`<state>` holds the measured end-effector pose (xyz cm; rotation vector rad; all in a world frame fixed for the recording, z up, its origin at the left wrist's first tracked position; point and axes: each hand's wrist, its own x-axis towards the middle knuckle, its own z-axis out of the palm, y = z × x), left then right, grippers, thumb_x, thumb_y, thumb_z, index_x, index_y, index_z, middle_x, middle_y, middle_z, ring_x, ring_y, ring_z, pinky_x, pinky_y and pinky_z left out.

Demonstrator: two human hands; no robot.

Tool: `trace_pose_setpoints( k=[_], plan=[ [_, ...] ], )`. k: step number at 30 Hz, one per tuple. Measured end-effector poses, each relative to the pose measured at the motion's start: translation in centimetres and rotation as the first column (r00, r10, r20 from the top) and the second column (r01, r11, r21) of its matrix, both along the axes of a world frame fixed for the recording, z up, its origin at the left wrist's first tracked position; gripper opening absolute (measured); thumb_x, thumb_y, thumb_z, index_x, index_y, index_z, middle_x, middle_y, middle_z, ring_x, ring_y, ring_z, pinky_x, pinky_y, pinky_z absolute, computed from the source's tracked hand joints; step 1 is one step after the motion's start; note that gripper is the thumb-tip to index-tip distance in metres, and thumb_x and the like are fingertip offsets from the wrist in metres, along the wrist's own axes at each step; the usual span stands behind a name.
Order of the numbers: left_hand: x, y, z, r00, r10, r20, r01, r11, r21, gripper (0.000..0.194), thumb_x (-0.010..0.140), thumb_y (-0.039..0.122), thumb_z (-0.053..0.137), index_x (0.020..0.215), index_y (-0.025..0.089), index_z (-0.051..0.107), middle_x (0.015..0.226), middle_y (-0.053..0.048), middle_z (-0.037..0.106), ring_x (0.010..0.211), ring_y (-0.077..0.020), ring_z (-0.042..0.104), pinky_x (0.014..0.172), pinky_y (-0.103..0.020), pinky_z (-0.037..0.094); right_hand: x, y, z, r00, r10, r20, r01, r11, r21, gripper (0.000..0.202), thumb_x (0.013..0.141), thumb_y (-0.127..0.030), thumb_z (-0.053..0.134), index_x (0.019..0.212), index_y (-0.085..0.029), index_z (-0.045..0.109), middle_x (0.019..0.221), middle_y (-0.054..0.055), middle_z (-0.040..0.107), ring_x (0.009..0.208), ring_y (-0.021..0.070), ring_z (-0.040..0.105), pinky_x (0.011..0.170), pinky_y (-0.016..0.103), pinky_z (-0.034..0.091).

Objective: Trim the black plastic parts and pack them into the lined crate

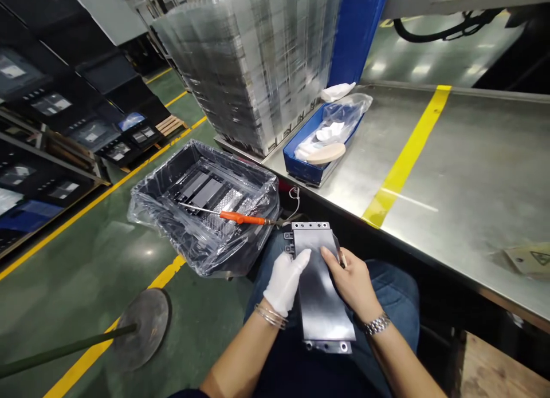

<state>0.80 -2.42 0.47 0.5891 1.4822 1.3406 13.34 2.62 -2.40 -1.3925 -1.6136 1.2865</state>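
A smooth dark grey rectangular part (320,289) with drilled flanges at both ends lies over my lap, tilted slightly. In a white glove, my left hand (286,280) grips its left edge, thumb on the upper face. My bare right hand (354,283), with a metal watch at the wrist, clasps the right edge, thumb also on top. A small pale piece shows beside the right fingers; I cannot make out what it is. Just beyond the part, an orange-handled tool (243,217) with a long thin metal shaft extends over the plastic-lined bin (253,246).
Several dark parts lie inside the bin. On the metal bench (464,174) stands a blue tray (301,170) with plastic bags and a beige oval object. Behind rises a tall stack of clear trays (258,71). A round-based post (144,323) stands on the floor at left.
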Motion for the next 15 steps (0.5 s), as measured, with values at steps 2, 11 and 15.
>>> trace_pose_setpoints(
  k=[2, 11, 15],
  plan=[
    [0.0, -0.01, -0.36, 0.999, -0.039, 0.018, 0.039, 0.999, 0.027, 0.037, 0.08, 0.039, 0.065, 0.105, 0.012, 0.071, 0.109, -0.01, 0.073, 0.104, -0.0255, 0.066, 0.1, -0.035, 0.046, 0.22, 0.09, -0.08, 1.0, 0.026, 0.004, -0.026, 1.0, 0.009, 0.056, 0.075, -0.077, 0.047, 0.057, -0.024, 0.044, 0.052, -0.002, 0.045, 0.052, 0.0142, 0.042, 0.05, 0.027, 0.035],
    [-0.04, -0.02, -0.91, 0.997, 0.01, -0.08, -0.011, 1.0, -0.01, 0.032, 0.078, 0.041, 0.069, 0.095, 0.015, 0.072, 0.089, -0.007, 0.074, 0.101, -0.0275, 0.066, 0.096, -0.037, 0.049, -0.02, 0.07, -0.81, 0.999, 0.0, 0.037, -0.002, 0.999, 0.053, 0.059, 0.077, -0.079, 0.044, 0.054, -0.026, 0.031, 0.048, -0.005, 0.034, 0.049, 0.0129, 0.036, 0.048, 0.027, 0.031],
    [-0.19, -0.28, -1.1, 1.0, -0.026, -0.01, 0.026, 0.999, 0.034, 0.036, 0.082, 0.04, 0.065, 0.106, 0.014, 0.07, 0.109, -0.009, 0.073, 0.108, -0.0276, 0.065, 0.098, -0.037, 0.048, 0.18, 0.17, -0.9, 0.996, 0.089, 0.012, -0.089, 0.994, 0.065, 0.054, 0.07, -0.076, 0.057, 0.059, -0.025, 0.044, 0.053, -0.003, 0.046, 0.052, 0.0144, 0.042, 0.049, 0.027, 0.035]
  ],
)
